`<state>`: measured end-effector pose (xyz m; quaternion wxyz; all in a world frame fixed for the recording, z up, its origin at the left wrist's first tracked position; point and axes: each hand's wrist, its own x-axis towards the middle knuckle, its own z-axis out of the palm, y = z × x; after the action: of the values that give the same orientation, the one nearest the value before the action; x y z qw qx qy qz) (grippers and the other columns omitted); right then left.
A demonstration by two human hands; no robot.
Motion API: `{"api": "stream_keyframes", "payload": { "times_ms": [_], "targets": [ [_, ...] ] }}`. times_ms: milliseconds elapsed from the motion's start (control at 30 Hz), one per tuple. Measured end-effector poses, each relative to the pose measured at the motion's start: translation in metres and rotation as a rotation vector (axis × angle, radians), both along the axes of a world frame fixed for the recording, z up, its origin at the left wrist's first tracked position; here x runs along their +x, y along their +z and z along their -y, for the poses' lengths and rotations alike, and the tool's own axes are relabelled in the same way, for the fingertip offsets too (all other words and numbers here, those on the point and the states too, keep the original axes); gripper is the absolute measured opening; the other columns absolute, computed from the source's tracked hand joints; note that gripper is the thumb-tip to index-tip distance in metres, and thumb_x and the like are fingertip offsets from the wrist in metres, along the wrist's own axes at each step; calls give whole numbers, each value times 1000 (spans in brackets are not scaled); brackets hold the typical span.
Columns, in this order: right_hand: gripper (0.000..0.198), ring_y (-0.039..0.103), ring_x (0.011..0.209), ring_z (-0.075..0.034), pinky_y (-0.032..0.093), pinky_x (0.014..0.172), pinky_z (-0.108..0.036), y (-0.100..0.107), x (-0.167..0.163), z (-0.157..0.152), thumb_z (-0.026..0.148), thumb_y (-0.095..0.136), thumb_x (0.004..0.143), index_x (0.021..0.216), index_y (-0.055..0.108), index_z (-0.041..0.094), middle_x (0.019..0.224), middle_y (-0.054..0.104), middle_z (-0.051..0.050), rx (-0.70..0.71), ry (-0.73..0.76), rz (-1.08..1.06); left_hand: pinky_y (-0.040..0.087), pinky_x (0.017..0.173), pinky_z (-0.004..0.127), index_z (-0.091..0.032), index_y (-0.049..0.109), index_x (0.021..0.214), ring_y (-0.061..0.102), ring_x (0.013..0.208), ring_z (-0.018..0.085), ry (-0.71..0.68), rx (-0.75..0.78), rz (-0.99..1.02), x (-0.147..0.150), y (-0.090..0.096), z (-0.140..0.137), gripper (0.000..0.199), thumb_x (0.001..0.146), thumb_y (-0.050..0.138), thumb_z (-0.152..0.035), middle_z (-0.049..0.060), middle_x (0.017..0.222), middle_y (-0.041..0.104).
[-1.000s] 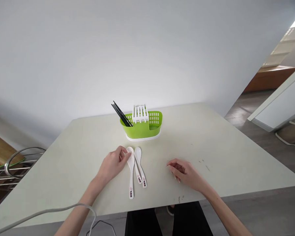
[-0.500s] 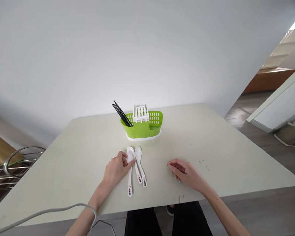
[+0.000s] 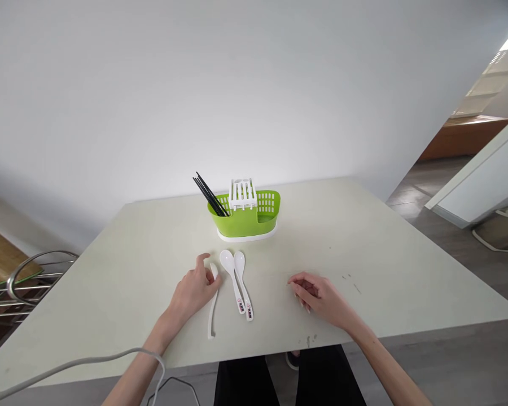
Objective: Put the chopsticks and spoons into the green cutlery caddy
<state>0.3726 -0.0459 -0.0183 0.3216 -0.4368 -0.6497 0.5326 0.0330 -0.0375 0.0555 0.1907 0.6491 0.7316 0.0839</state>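
My left hand (image 3: 197, 288) grips a white spoon (image 3: 212, 313) near its bowl, between thumb and fingers; the spoon is turned on its side, its handle pointing toward me. Just right of it, two more white spoons (image 3: 227, 260) lie side by side on the table, bowls away from me and dark marks on their handle ends. My right hand (image 3: 315, 294) rests on the table further right, fingers curled together; whether anything is inside them is hidden. Beyond the spoons stands a green basket (image 3: 241, 224) with a white slatted holder (image 3: 242, 194) and black chopsticks (image 3: 209, 194).
The pale table (image 3: 152, 237) meets a white wall (image 3: 254, 96) at the back. A grey cable (image 3: 80, 360) crosses the front left corner. Beyond the left edge is a metal rack (image 3: 25, 287) with a wooden board (image 3: 4, 256).
My left hand has moved left, taking one spoon away from the other two and tipping it onto its side. My right hand has stayed in place.
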Motion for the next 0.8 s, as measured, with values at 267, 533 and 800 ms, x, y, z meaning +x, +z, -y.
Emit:
{"api": "stream_keyframes", "payload": {
  "times_ms": [267,533,800],
  "targets": [
    [39,58,61,-16,49,57,-29,0,1,0,58,52,104,107,69,23,76,63,-2,4,-8,10,50,68,33,-23,59,98,67,63,20,4,-39,298,-42,20,2,24,82,56,-41,-1,75,70],
    [38,58,59,-16,49,58,-29,-2,3,0,56,53,105,109,70,22,75,63,-1,17,-19,15,53,77,37,-22,59,115,72,80,25,93,193,2,-40,33,2,42,90,54,-55,7,100,74],
    [38,58,61,-16,51,57,-29,-2,5,0,56,53,105,108,70,22,77,64,-2,18,-13,9,54,79,49,-3,43,139,72,98,45,337,153,-479,-56,11,29,84,93,36,-73,31,123,65]
  ]
}}
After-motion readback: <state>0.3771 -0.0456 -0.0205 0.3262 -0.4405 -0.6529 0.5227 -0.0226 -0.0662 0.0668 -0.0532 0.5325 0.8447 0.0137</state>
